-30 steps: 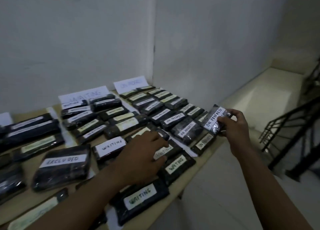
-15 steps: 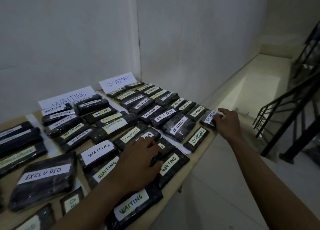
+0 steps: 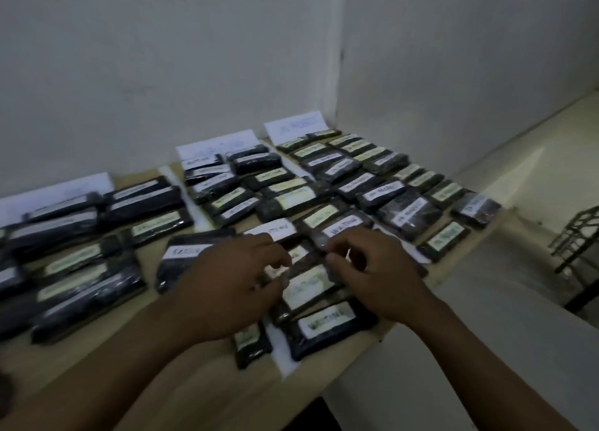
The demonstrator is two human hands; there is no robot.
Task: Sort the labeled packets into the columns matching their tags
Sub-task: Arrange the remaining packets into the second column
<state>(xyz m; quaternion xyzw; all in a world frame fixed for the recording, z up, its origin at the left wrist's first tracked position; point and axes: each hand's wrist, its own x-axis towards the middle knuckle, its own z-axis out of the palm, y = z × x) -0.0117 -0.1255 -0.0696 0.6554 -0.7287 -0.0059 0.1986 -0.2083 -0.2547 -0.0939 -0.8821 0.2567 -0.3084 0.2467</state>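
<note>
Pale plaster walls meet in a corner behind a light wooden table (image 3: pixel 201 382) whose top is covered with rows of dark plastic packets bearing white or pale labels. Both hands hover low over the nearest middle rows.

The left hand (image 3: pixel 227 284) has its fingers curled downward. Its thumb tip lies against the pale-labelled packet (image 3: pixel 308 286) that sits between the two hands. The right hand (image 3: pixel 376 278) is curled in the same way, with forefinger and thumb close together at that packet's far edge. Motion blur hides whether either hand grips the packet or only touches it, so the hold cannot be told.

Just beyond the right fingertips lies a far WAITING packet (image 3: pixel 345 231). Just under both wrists, nearer the person, lies a near WAITING packet (image 3: pixel 327 323). A broad packet (image 3: pixel 181 255) lies directly left of the left hand, its label half hidden by the knuckles.

Right of the right hand runs the right column (image 3: pixel 405 215), its labels too blurred to read. Well left of the left hand lie long packets (image 3: pixel 64 268). Far beyond both hands, three white header cards (image 3: pixel 217 144) lean at the wall. A dark stair railing (image 3: pixel 577 236) stands off to the right.
</note>
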